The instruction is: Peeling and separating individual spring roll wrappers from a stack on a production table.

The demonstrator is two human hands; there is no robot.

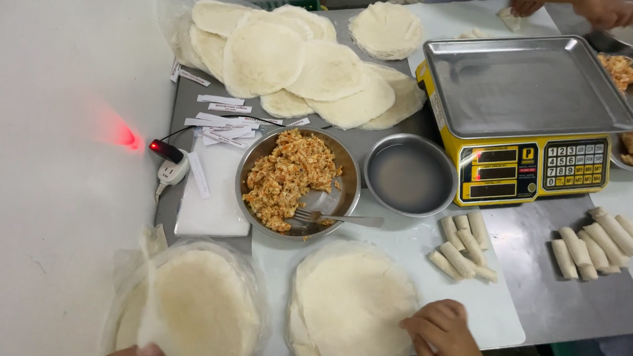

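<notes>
My right hand [443, 334] rests with curled fingertips on the right edge of a stack of round pale wrappers [350, 307] lying on a white board [467, 306]. Only the fingertips of my left hand [138, 352] show at the bottom edge, touching a second stack of wrappers in clear plastic [190, 308]. Beyond the stacks sits a metal bowl of orange-brown minced filling [288, 173] with a fork [336, 218] lying in it. Several rolled spring rolls [461, 248] lie to the right of the bowl.
A shallow metal dish of liquid [409, 175] and a yellow scale with a steel pan [526, 102] stand behind the rolls. More rolls [598, 244] lie at right, more wrappers [300, 63] at the back. Another person's hands [594, 8] work at top right. A plug [171, 168] lies left.
</notes>
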